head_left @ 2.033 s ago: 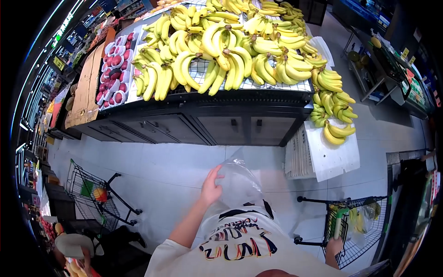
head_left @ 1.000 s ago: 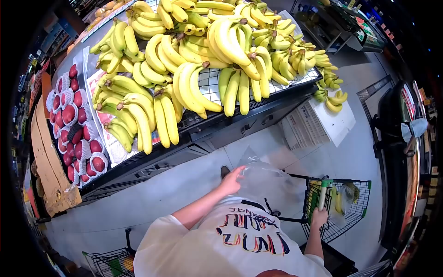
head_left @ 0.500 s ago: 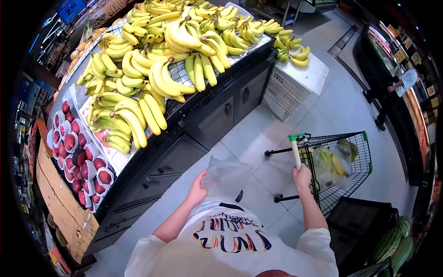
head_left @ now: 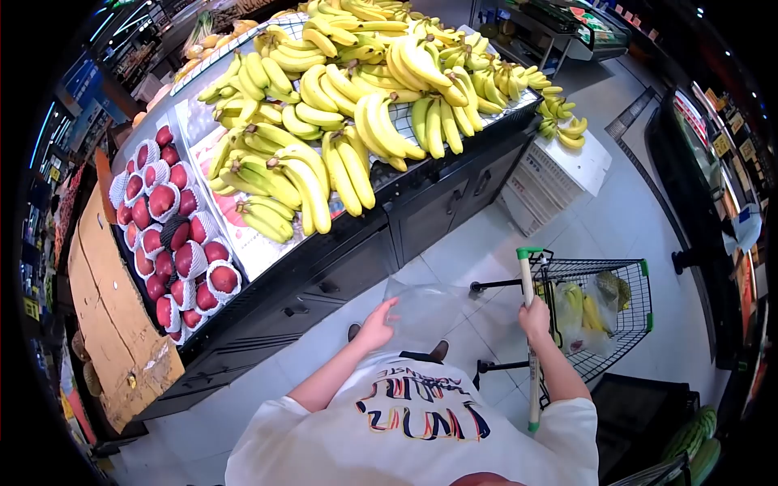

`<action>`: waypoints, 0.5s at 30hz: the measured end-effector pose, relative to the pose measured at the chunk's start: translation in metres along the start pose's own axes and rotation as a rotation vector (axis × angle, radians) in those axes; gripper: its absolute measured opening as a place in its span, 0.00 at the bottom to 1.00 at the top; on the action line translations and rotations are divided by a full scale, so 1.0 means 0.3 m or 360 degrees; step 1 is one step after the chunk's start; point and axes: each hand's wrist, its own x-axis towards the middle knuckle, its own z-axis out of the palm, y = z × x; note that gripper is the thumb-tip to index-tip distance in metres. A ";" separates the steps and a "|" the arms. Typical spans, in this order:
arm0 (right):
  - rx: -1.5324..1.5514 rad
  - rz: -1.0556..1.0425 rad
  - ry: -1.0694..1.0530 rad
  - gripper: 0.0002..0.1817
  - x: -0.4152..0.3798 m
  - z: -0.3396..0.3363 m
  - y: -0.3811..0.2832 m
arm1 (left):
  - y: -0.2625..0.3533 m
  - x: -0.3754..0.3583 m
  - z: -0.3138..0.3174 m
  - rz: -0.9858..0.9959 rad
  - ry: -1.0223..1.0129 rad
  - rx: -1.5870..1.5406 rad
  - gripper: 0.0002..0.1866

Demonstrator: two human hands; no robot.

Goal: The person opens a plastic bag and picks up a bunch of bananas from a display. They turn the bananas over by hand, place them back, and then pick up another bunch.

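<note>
My left hand (head_left: 379,324) is closed on a clear plastic bag (head_left: 425,312), which hangs in front of my shirt and looks slack. My right hand (head_left: 534,318) is wrapped round the handle (head_left: 528,279) of a shopping cart (head_left: 604,356) on my right. Inside the cart lie bagged bananas (head_left: 596,312) and a spiky green-brown fruit (head_left: 613,290), partly covered by plastic. Ahead of my left hand is the display stand, with bunches of bananas (head_left: 344,166) heaped on it and red apples (head_left: 192,259), many in white foam nets, at its left end.
The stand's dark cabinet front (head_left: 421,219) runs diagonally ahead of me. A white crate (head_left: 559,174) with bananas on top stands at its far end. Watermelons (head_left: 693,437) lie at lower right, beside a black box (head_left: 640,413). A person (head_left: 741,231) is at the far right.
My view has turned left, so the stand appears further right and the apples show more fully. The cart's handle now shows along its length. Both hands keep their hold.
</note>
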 end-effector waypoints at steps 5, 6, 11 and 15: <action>-0.0027 -0.0051 0.0017 0.13 -0.086 0.109 -0.210 | -0.078 -0.091 -0.263 0.0004 -0.0095 -0.0002 0.42; -0.0044 -0.0057 0.0009 0.13 -0.123 0.119 -0.235 | -0.075 -0.119 -0.300 -0.0015 -0.0146 -0.0033 0.43; -0.0199 0.0010 0.0023 0.13 -0.242 0.180 -0.415 | -0.086 -0.168 -0.486 0.0248 -0.0251 0.0107 0.38; -0.0238 0.0051 0.0045 0.14 -0.326 0.250 -0.547 | -0.079 -0.204 -0.618 0.0347 -0.0523 0.0050 0.37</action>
